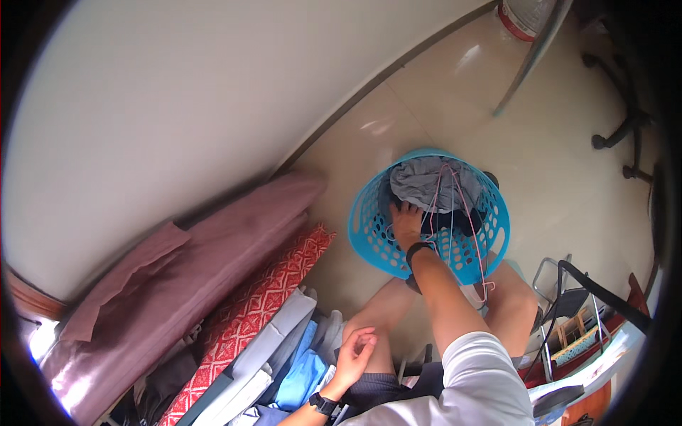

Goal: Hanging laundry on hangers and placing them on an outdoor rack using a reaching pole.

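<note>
A round blue plastic laundry basket [359, 221] with holes in its sides stands on the floor before my knees. Inside lie a crumpled grey garment [426, 186] and darker clothes under it. My right hand [407, 221] reaches into the basket, its fingers stretched out against the clothes at the left, gripping nothing that I can see. Pink and pale wire hangers [469, 201] lean over the clothes, a hook hanging past the near rim. Loosely curled and empty, my left hand [357, 355] rests by my left thigh, beside a heap of folded clothes.
At left stand a mauve fabric-covered board [206, 245], a red-and-white patterned cloth [266, 295] and stacked folded clothes [295, 373] by the wall. A metal-framed rack [568, 312] is close on the right. Wheeled chair legs [625, 121] show at far right.
</note>
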Demonstrator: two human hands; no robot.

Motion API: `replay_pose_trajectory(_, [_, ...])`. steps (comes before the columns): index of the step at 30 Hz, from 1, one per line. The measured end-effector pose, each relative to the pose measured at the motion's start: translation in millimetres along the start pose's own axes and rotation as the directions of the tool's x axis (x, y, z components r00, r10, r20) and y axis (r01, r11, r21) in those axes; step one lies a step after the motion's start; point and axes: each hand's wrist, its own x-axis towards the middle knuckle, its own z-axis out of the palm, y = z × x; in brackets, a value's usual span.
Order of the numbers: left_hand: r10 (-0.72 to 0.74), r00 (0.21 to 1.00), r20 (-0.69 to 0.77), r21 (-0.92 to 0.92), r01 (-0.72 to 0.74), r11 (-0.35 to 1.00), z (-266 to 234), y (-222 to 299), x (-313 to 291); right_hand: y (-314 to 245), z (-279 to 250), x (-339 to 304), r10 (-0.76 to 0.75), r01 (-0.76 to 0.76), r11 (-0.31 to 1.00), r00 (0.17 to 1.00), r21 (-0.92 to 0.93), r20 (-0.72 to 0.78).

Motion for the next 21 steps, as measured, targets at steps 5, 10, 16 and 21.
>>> replay_pose_trajectory(5, [-0.009, 0.999, 0.035, -0.033, 0.01, 0.999, 8, 4, 7, 19, -19, -14, -0.15, 0.166, 0.982, 0.974, 0.084, -0.17])
replay_pose_trajectory(10, [0.037, 0.999, 0.006, -0.145, -0.035, 0.989, 9, 28, -1, 11, -117, -56, 0.053, 0.175, 0.636, 0.962, 0.751, -0.269])
replay_pose_trajectory(16, [0.052, 0.997, -0.061, -0.174, -0.062, 0.983, 17, 77, 9, 26, -205, -94, 0.12, 0.12, 0.63, 0.961, 0.768, -0.249])
replay_pose_trajectory(21, [0.091, 0.992, -0.084, -0.135, -0.101, 0.986, 28, 116, 21, 24, -268, -132, 0.178, -0.192, 0.136, 0.97, 0.972, 0.166])
